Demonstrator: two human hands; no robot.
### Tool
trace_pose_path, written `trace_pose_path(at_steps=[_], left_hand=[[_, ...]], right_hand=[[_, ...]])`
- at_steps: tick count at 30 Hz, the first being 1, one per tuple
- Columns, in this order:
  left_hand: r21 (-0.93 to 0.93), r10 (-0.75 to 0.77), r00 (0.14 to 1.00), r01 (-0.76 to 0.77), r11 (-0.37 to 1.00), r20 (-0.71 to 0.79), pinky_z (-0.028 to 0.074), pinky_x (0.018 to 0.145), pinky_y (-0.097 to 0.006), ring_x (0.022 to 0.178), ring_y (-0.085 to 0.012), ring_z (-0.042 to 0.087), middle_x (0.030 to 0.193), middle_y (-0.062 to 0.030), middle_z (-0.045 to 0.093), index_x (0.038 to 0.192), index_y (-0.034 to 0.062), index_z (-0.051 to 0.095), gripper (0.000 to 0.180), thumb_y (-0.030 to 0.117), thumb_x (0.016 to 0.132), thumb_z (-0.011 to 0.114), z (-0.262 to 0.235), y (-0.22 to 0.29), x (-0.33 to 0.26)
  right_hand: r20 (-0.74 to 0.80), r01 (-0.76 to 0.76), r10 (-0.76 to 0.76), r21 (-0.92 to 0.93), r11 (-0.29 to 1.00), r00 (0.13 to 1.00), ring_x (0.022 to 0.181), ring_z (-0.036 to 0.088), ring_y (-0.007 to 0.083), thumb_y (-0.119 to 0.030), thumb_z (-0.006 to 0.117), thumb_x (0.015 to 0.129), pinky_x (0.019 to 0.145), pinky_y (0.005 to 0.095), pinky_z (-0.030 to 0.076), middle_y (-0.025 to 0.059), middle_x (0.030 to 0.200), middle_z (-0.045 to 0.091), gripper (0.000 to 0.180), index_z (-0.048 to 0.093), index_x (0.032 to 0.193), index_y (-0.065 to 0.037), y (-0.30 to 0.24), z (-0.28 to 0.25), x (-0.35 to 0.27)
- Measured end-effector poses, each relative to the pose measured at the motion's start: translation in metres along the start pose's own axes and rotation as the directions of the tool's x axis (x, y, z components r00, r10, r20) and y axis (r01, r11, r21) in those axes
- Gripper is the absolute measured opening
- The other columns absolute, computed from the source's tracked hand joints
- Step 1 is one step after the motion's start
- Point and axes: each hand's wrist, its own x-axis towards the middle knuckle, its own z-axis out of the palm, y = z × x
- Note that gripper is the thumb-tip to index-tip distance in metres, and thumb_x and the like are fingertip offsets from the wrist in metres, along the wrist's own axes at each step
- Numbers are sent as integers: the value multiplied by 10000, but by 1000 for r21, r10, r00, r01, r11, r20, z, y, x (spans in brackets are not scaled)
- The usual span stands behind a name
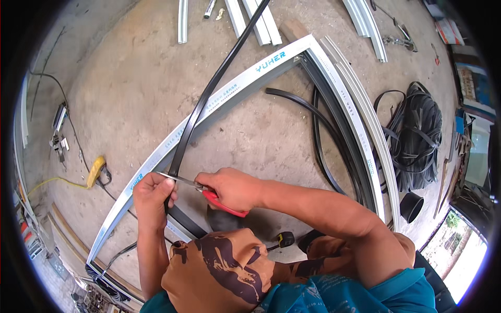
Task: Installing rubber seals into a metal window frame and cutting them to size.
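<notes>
head view: two bare hands work above one bent knee in brown patterned trousers [216, 268], the wearer's teal shirt [323, 295] at the lower edge. the right hand [232, 189] is closed around one pair of red-handled scissors [222, 203], blades pointing left across one black rubber strip [189, 130]; whether they are parted cannot be told. the left hand [153, 197] pinches that strip between thumb and fingers beside the blade tips. the strip runs up from the left hand, over the upper side of one white window frame [345, 99], to the top edge.

one black-and-yellow tape measure [285, 239] lies just beyond the knee. within the frame, two curved runs of loose strip [295, 97] show on the concrete floor [250, 141]. to the right sits one black round tub or roll [412, 207], which of the two unclear, its inside too dark to read; near it, one bundle of black strips [420, 135].

at left, one yellow power socket [96, 171] trails a cable. farthest off lie one marker [210, 9], one short white profile [182, 21] and, upper right, at least two more white profiles [365, 28].
</notes>
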Motion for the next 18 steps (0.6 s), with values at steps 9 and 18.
trace_pose_path(at_steps=[9,18], left_hand=[[4,45,998,-45,999,-39,423,479,-219,568,-107,553,726,-85,628,825,-2,583,175,127,872,692,6,4,2],[-10,64,995,-65,998,-75,415,489,-225,561,-108,533,726,-78,622,849,-9,589,154,111,879,681,11,5,0]], right_hand=[[-100,106,-103,21,994,990,661,607,428,-130,639,811,588,458,465,224,685,605,230,546,990,-20,11,5,4],[-98,27,-29,-19,999,995,765,633,452,-141,634,819,685,483,503,248,771,645,224,578,1004,-28,5,0,5]])
